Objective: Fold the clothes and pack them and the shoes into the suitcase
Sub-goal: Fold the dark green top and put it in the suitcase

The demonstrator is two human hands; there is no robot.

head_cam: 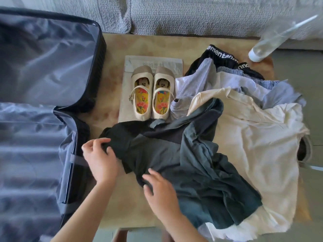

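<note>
A dark grey-green garment [192, 158] lies crumpled on the table in front of me. My left hand [100, 158] pinches its left edge between thumb and fingers. My right hand [160, 191] rests on the garment's lower edge with fingers curled into the cloth. A pair of cream strap shoes [151, 95] with flowered insoles stands on a sheet of paper [153, 62] behind the garment. A cream shirt [253, 145], a pale blue garment [227, 81] and black underwear with a lettered waistband [225, 55] are heaped at the right. The open suitcase [38, 102] with grey lining lies at the left.
The tan table [111, 49] stands against a grey sofa [174, 14]. A clear plastic bottle [272, 42] with a white cap lies tilted at the table's far right corner. A dark object [303, 149] pokes out at the right table edge under the cream shirt.
</note>
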